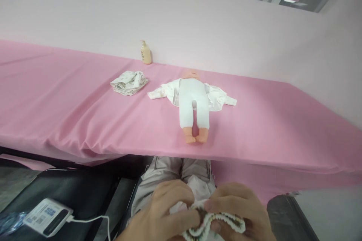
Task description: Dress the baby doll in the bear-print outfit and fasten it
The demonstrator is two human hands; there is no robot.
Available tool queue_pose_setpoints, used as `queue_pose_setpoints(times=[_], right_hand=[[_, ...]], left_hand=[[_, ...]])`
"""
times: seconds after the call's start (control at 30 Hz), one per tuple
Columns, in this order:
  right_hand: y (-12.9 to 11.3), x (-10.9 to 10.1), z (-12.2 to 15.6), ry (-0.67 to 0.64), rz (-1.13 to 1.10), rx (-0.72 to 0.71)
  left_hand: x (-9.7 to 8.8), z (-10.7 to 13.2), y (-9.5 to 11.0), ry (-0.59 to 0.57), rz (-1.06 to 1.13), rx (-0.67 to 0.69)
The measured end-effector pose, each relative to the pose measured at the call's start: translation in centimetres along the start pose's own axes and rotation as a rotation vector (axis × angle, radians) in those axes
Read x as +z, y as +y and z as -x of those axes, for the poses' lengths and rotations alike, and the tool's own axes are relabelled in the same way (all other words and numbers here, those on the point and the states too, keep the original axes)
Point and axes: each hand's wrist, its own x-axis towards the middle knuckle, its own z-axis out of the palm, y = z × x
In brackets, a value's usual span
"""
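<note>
Before the pink cloth-covered worktop [260,131], above grey-beige trousers [165,169], I see remotely the left hand [171,207] and the right hand [240,207] both pinching a white ruffle-edged fabric piece [210,217], which I would hold evenly, without twisting its edge.

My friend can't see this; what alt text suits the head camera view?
Left hand and right hand grip a frilly-edged cloth over a lap. Beyond, on a pink sheet, a doll lies on a spread white shirt, near folded cloth and a pump bottle.
</note>
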Motion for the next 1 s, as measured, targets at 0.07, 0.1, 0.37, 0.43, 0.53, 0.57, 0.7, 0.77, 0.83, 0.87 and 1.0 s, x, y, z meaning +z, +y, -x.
queue_pose_setpoints(times=[0.07,0.1,0.37,0.43,0.53,0.57,0.7,0.77,0.83,0.87,1.0], right_hand=[[0.0,0.0,0.0,-0.020,0.030,-0.030],[0.0,0.0,0.0,-0.026,0.040,-0.043],[0.1,-0.2,0.0,-0.041,0.062,-0.020],[0.1,-0.3,0.0,-0.046,0.056,-0.020],[0.3,-0.4,-0.1,-0.067,0.059,-0.043],[0.3,-0.4,-0.1,-0.073,0.058,-0.051],[0.1,0.1,0.3,-0.029,0.021,-0.030],[-0.1,0.3,0.5,-0.014,0.014,-0.010],[-0.2,0.3,0.6,-0.045,0.042,0.007],[-0.2,0.3,0.7,-0.078,0.078,0.012],[0.6,-0.2,0.7,-0.167,0.339,0.029]], left_hand=[[0.1,0.0,0.1,-0.026,-0.009,-0.007],[0.1,0.0,0.2,-0.038,-0.015,-0.011],[0.0,-0.4,0.3,-0.056,-0.017,0.000],[0.2,-0.3,0.2,-0.044,-0.001,0.015],[0.5,0.0,0.1,-0.023,0.008,-0.002],[0.6,0.1,0.1,-0.021,0.007,-0.011],[0.6,0.3,0.3,-0.015,-0.001,-0.033],[0.5,0.1,0.4,-0.018,-0.017,-0.056],[0.4,-0.3,0.6,-0.054,-0.032,-0.111],[0.4,-0.5,0.7,-0.071,-0.031,-0.149],[0.8,-1.2,0.6,0.012,0.001,-0.195]])
